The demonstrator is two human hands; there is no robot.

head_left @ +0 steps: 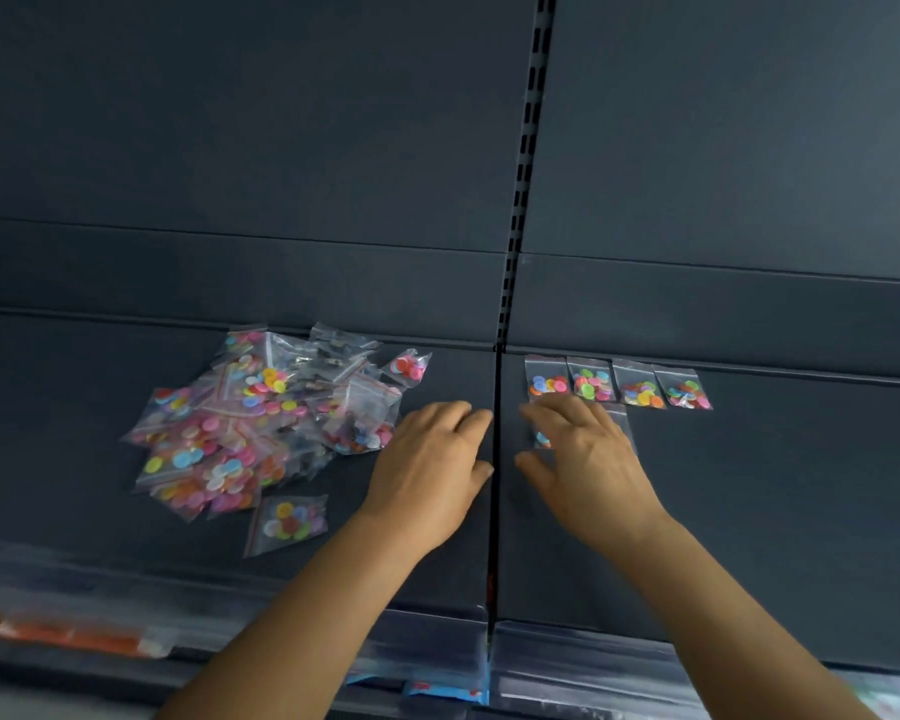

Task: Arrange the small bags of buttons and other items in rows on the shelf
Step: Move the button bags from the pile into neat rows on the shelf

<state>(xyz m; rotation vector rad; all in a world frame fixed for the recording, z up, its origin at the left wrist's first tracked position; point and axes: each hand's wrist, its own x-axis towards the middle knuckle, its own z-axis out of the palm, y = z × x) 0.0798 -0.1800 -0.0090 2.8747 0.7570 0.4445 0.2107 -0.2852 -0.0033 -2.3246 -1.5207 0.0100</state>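
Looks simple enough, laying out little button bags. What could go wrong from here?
The bag under the right hand starts a second row close below the row of four bags; a sideways nudge might knock them crooked. The heap of bags is loosely stacked, so the left hand pulling one out could scatter others. One loose bag lies near the shelf's front edge.

Dark grey back panel [261, 122] rises behind, crossed by horizontal seams; a slotted vertical upright [528, 148] with a column of small rectangular holes divides it into left and right sections. Along the front edge below, a clear plastic price strip [567, 667] runs blurred, with an orange label [68, 636] at far left and a blue tag [445, 691] near the centre, its print too smeared to read. A thin dark gap [495, 511] continues down from the upright to the front edge.
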